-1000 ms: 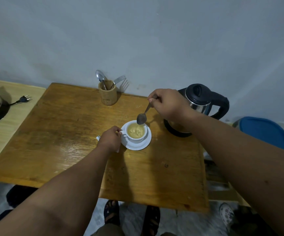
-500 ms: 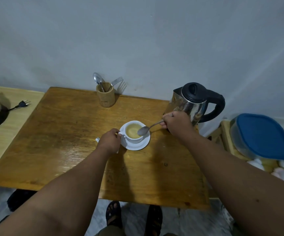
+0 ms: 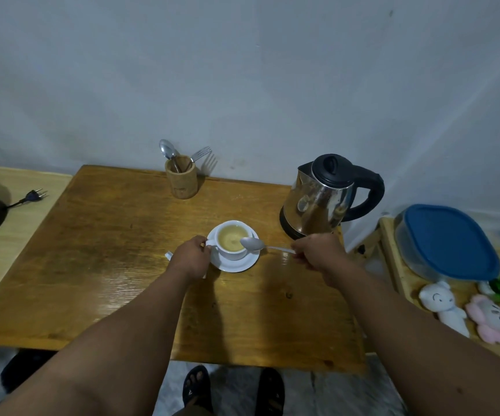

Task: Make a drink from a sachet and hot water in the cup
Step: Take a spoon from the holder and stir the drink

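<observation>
**Spoon at the cup rim, both hands on the job**

I'm looking down at the worn brown wooden table [image 3: 98, 265], and the white ceramic cup [image 3: 232, 242] is sitting on its round white saucer [image 3: 236, 265] near the middle, a little right of centre. It's holding a pale yellowish-tan drink [image 3: 231, 238], nearly to the brim.

My left hand [image 3: 191, 259] is closing around the cup's handle on the left side, fingers curled in tight against it. Under that hand a small white scrap [image 3: 168, 255] is peeking out on the table; I can't tell whether it's the sachet.

My right hand [image 3: 317, 254] is pinching the end of the handle of a silver metal teaspoon [image 3: 253, 244], fingers folded shut around it. The spoon is lying almost level, its bowl sitting over the cup's right rim, the handle running right toward my hand.

Just beyond my right hand, the stainless steel electric kettle with the black lid and handle [image 3: 322, 202] is standing on its base at the far right of the table. At the far edge, by the wall, a wooden cylindrical holder [image 3: 181, 181] is holding a spoon and a fork upright.
</observation>
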